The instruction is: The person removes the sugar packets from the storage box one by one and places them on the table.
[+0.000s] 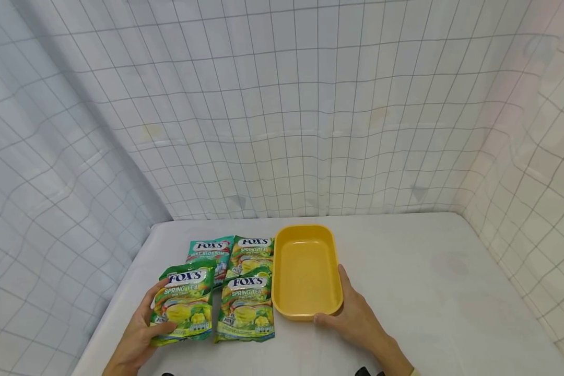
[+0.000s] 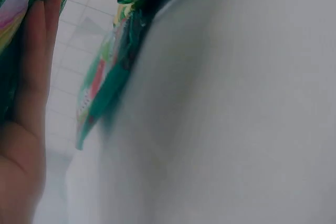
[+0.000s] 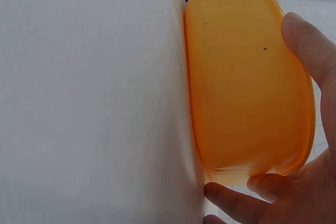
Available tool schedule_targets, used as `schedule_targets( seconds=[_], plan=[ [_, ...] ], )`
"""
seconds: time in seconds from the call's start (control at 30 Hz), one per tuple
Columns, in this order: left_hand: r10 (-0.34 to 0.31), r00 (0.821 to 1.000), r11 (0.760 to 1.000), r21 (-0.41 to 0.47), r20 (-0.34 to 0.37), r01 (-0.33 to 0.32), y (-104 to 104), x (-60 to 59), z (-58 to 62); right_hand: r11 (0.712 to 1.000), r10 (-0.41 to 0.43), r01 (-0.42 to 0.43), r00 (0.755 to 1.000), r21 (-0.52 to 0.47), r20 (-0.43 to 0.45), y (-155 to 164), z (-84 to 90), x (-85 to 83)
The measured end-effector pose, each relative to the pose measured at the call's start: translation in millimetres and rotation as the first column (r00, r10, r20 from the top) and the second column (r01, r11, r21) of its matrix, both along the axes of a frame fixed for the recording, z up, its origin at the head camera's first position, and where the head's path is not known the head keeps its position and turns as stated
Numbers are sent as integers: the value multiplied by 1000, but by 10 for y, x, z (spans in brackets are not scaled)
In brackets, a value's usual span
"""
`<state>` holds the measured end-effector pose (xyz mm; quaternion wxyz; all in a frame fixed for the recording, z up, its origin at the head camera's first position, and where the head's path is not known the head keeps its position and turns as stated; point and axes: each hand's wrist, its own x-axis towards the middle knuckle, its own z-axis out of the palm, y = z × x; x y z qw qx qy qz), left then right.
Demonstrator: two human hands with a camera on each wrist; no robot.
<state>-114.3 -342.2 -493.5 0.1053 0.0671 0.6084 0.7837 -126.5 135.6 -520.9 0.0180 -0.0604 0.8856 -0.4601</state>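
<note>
A: Head view: left hand grips front-left candy bag; right hand clasps yellow tray's near corner.
B: Tray's empty; all four bags lie on surface beside it.

Three green candy bags read "FOX'S SPRING TEA"; the teal bag reads "FOX'S", its flavour line blurred.

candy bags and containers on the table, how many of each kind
Spring Tea bags: 3, one gripped by the left hand, one beside it, one behind
Mint Blossom bags: 1
Yellow tubs: 1, empty, held by the right hand
Total: 5
</note>
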Motion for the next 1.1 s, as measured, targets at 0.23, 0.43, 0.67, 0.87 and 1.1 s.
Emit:
schedule_targets(
  seconds=[0.23,0.43,0.67,0.87,1.1],
  plan=[
    [3,999,1000,-17,52,-2,-5,16,-132,1000,0,0,1000,1,14,-7,-6,3],
    [21,996,997,-78,82,-14,-13,38,-211,1000,-4,4,1000,0,23,-13,0,9],
    [35,992,995,-102,118,-23,4,42,-267,1000,2,-2,1000,-2,3,-9,2,12],
    [81,984,983,-174,160,-52,44,22,-247,1000,-7,7,1000,-7,10,-10,4,10],
    [109,978,972,-223,179,-67,65,-45,-217,1000,-5,5,1000,-12,-3,-9,5,-2]
  ],
)
